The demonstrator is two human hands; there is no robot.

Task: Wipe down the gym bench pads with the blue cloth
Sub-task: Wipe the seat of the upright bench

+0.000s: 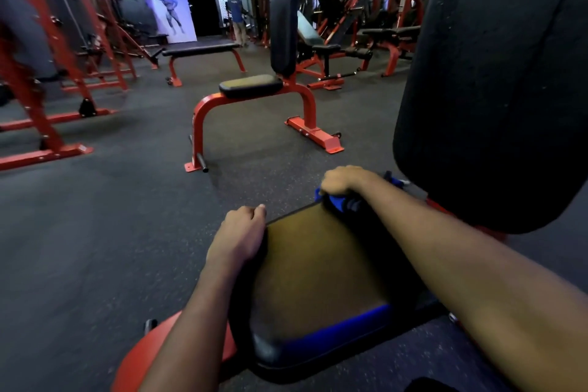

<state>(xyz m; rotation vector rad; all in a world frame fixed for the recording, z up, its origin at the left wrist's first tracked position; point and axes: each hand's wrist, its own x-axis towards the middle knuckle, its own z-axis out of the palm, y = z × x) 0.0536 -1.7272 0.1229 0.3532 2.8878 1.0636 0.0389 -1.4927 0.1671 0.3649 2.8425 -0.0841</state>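
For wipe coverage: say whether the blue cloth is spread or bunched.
Bunched: the blue cloth, gripped by the right hand, is crumpled on the seat pad.

Under the right hand (342, 180), soft blue cloth (337, 203) is seen bunched. Between it and the left hand (237, 239), a smooth, faintly glossy seat pad (318, 264) is shown. Beyond the right hand, a matt, creased black back pad (493, 89) is caught.

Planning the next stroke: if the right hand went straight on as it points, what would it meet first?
The right hand, gripping the blue cloth, would pass the far edge of the seat pad; beyond looks free until the red-framed bench, though depth is unclear.
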